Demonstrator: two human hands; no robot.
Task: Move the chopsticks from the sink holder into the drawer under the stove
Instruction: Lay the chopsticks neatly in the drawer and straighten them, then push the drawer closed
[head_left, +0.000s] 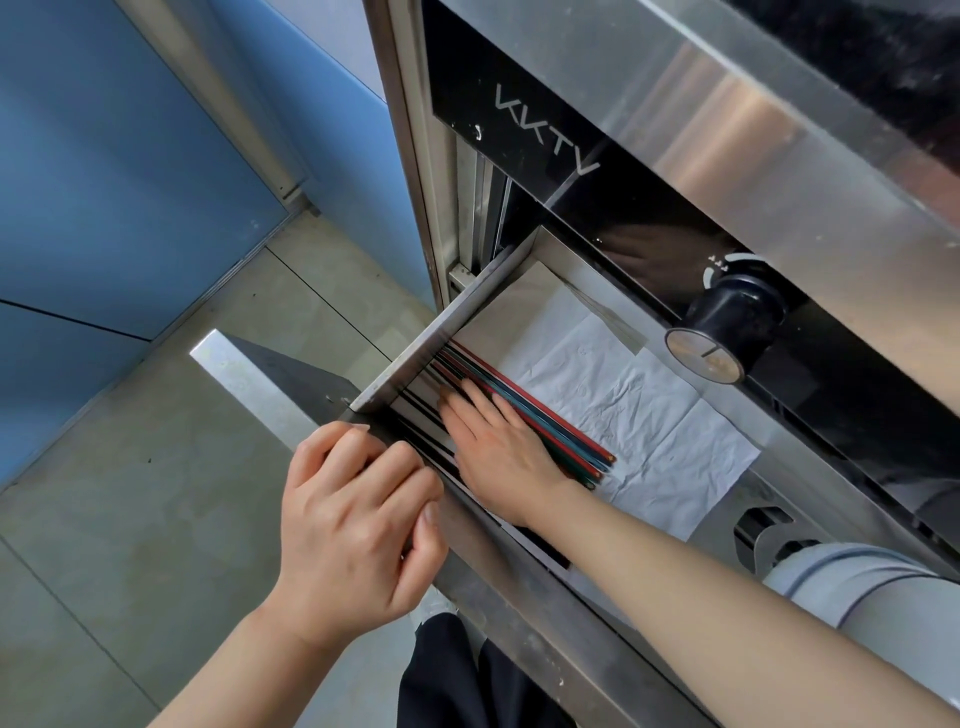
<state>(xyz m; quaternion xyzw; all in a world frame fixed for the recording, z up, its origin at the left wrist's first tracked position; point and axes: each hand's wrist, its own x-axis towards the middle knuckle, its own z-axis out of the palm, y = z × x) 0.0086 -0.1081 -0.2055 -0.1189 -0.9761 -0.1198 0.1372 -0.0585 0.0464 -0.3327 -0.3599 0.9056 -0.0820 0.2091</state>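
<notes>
The steel drawer (410, 353) under the stove stands pulled out. Several chopsticks (550, 415), red, teal and dark, lie side by side along its left wall on a white paper liner (649, 415). My right hand (498, 447) rests flat on the chopsticks, fingers together and stretched out, covering their middle part. My left hand (353, 519) grips the drawer's front edge (519, 587), fingers curled over it.
The stove's black front panel carries a black knob (737, 312) and a round dial (704, 356) just above the drawer. A grey pipe (852, 582) sits at the right. Blue wall panels and a grey tiled floor (156, 467) lie to the left.
</notes>
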